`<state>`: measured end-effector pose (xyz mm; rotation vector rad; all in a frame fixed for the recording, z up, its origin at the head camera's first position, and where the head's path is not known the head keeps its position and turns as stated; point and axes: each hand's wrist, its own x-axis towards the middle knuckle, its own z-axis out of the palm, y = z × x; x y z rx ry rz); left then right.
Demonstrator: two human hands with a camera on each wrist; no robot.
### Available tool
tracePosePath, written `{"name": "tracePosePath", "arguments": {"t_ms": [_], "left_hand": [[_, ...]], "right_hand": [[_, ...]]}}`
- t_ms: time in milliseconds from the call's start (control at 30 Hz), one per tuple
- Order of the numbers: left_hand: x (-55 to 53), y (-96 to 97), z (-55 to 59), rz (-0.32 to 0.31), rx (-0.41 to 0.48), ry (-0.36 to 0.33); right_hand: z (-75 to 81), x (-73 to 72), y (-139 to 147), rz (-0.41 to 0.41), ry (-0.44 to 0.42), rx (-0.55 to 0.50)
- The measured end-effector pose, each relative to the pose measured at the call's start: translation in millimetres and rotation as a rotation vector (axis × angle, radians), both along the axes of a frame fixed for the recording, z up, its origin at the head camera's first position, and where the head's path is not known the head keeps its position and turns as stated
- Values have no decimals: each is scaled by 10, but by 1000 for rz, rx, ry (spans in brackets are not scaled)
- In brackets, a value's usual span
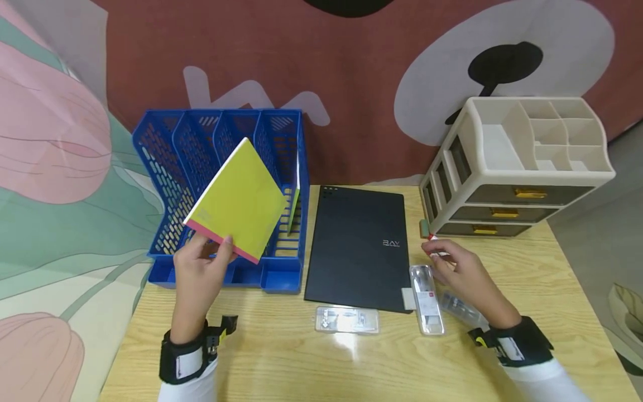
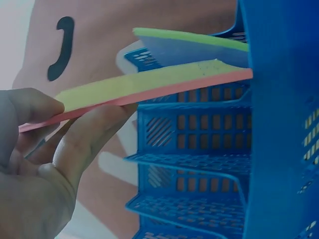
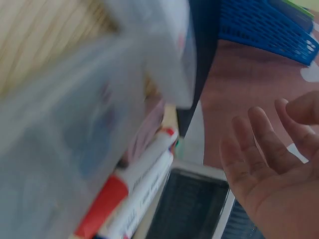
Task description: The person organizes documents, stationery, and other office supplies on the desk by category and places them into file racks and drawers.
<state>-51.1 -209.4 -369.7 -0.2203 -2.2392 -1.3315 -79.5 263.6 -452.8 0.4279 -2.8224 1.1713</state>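
Note:
My left hand [image 1: 198, 279] grips a yellow notebook [image 1: 241, 195] with a pink edge strip, thumb on one face and fingers behind. The notebook is tilted above the front of a blue file rack [image 1: 307, 167]. Inside the rack's right compartment stands another thin notebook [image 2: 189, 47] with a green edge. My right hand [image 1: 464, 276] is by the drawer unit's front left corner, above the table; in the right wrist view its loosely bent fingers hold nothing. White markers with red ends [image 3: 144, 159] lie near it, partly behind a blurred clear case.
A black folder [image 1: 359, 245] lies mid-table, with a small white block [image 1: 408, 298] at its corner. Clear plastic cases [image 1: 346, 320] lie in front of it and to its right. At the back right stands a cream drawer unit [image 1: 447, 184] with amber handles.

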Motion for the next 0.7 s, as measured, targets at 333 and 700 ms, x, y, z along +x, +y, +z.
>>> {"name": "tracePosePath", "arguments": {"t_ms": [333, 700], "left_hand": [[-187, 118, -9, -10, -1, 44], [-511, 268, -43, 22, -46, 54]], "right_hand": [[-17, 22, 39, 120, 97, 126], [-70, 77, -20, 125, 116, 130]]}}
